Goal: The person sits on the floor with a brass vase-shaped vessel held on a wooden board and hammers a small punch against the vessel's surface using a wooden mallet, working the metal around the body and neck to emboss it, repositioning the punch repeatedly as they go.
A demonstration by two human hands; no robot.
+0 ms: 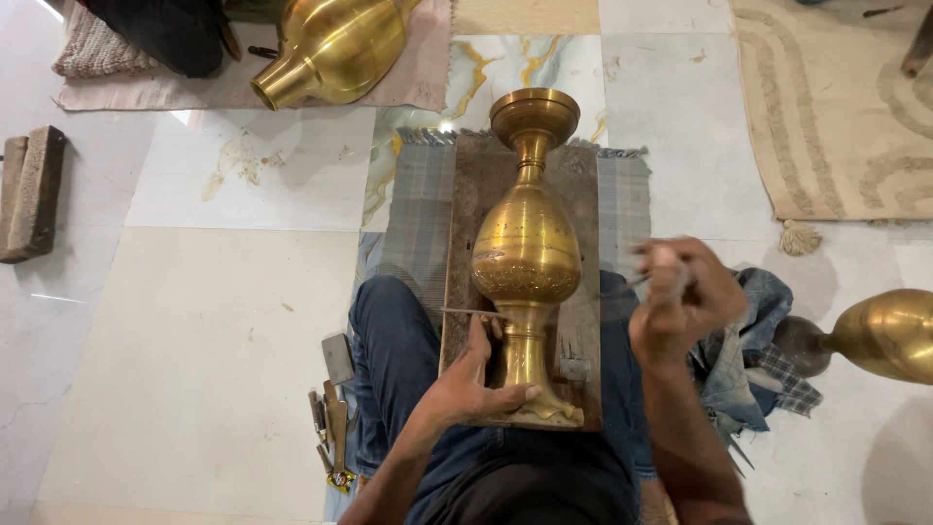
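Brass vase (526, 255) lying on its side along a dark wooden board (472, 224) across the lap, foot toward the body, open mouth pointing away. Left hand (473, 381) pressed against the flared foot, thumb stretched along its rim, fingers pinching a thin metal chisel (469, 312) whose tip meets the narrow waist below the belly. Right hand (683, 297) raised beside the belly, blurred, fist closed around something slim; impossible to tell what exactly. Probably heavy and rigid, that vase; smooth polished metal, slippery on the round belly, prone to rolling, so best held at the stem or the foot. Fine engraved band around the lower belly, plain shine above. Checked cloth (420, 209) under the board, soft and frayed at the edge. More small tools (330, 428) on the pale floor tiles by the left knee. Another brass vessel (330, 49) lying further off on a pink mat.
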